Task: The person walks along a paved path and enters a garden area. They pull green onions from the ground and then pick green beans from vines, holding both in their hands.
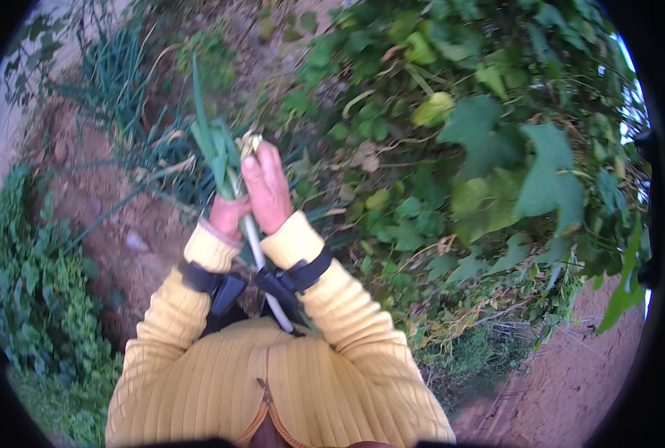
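A green onion (256, 243) slants across the middle, its long white stalk pointing down towards my jacket and its green leaves spreading upward. My left hand (228, 215) is closed around the stalk just below the leaves. Beside it, my right hand (268, 187) has its fingers bent around a pale, yellowish piece of leaf or husk (251, 144) at the upper part of the plant. Both wrists bear black straps over yellow knitted sleeves. The lower end of the stalk lies near my front.
Clumps of green onions (114, 78) grow at the upper left in brown soil (108, 235). Leafy vines (422, 213) fill the right side. Low green plants (46, 291) border the left, beside a pale path (2, 134). Bare reddish ground (584, 358) lies lower right.
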`<state>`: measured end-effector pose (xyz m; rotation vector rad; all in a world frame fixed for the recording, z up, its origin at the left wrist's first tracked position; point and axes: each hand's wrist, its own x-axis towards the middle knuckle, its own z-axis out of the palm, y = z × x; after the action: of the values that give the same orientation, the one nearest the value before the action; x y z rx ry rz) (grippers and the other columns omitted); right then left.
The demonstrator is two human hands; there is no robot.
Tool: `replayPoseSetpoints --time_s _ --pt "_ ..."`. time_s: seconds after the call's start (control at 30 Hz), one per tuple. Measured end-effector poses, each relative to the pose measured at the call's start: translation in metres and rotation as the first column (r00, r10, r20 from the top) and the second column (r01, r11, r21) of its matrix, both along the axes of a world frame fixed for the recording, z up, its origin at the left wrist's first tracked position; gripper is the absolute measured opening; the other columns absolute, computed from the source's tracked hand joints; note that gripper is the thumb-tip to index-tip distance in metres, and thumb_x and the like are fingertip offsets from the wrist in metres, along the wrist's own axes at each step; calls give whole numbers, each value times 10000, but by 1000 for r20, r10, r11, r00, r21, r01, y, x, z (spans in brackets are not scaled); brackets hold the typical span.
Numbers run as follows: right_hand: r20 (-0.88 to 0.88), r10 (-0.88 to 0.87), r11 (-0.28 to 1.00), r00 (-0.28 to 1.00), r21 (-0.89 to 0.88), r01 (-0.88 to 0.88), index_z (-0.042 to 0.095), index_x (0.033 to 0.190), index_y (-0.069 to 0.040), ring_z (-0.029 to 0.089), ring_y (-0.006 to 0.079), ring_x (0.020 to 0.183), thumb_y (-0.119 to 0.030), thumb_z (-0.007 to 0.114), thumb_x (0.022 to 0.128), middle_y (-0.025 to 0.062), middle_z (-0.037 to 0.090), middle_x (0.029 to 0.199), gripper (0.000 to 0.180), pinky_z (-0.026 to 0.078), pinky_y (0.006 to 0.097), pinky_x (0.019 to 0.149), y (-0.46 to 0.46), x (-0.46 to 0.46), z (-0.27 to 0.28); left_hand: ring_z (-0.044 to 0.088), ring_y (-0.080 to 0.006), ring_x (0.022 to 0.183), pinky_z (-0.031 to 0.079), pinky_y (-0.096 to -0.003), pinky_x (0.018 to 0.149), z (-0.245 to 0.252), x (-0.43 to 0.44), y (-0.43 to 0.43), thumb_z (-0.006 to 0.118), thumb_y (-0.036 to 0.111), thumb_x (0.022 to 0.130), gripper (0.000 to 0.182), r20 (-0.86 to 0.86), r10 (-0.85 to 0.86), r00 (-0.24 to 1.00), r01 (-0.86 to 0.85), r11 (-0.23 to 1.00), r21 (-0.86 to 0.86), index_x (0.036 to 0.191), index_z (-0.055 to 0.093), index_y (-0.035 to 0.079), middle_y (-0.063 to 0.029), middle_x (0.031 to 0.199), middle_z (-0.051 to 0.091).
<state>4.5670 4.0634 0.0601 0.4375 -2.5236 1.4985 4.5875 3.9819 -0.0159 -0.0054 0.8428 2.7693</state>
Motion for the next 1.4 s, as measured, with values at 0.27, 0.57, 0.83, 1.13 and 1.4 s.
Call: replayPoseSetpoints --time_s 0.27,0.57,0.83,1.13,1.4 --pt "152 57 982 987 172 -83 202 1325 67 311 391 1212 -437 497 815 272 340 1281 776 202 401 1039 -28 11 -44 517 -220 1043 444 -334 870 -53 12 -6 614 -15 730 565 139 156 978 -163 986 45 1247 388 26 -95 1160 502" --pt "141 -122 989 982 100 109 326 1297 25 420 282 1170 -314 480 887 200 415 1273 554 322 355 988 7 -17 -71 597 -243 765 538 -341 684 -74 38 -93 634 87 696 474 279 132 951 -158 985 71 1111 451 -50 -141 850 568" --pt "540 -504 681 674 -232 695 460 1174 -129 444 252 1020 -272 472 851 99 449 1204 354 375 380 820 214 -221 -71 580 -203 738 544 -329 651 -103 96 -179 607 204 747 360 308 397 865 -368 918 -150 989 503 -40 -126 795 559" --pt "358 -256 611 898 -660 437 487 1074 -83 453 247 1108 -450 470 863 95 514 1154 424 307 437 961 241 -270 -69 554 -209 756 532 -345 647 -138 136 -160 608 166 722 379 491 491 719 -413 871 -267 1012 476 -40 -111 847 533" --pt "348 276 534 896 -831 159 452 837 -18 318 88 481 -278 315 952 3 359 608 316 282 218 453 232 -142 9 578 -245 722 535 -373 637 -133 120 -159 585 208 763 353 427 465 775 -419 885 -203 1024 510 -17 -119 827 563"
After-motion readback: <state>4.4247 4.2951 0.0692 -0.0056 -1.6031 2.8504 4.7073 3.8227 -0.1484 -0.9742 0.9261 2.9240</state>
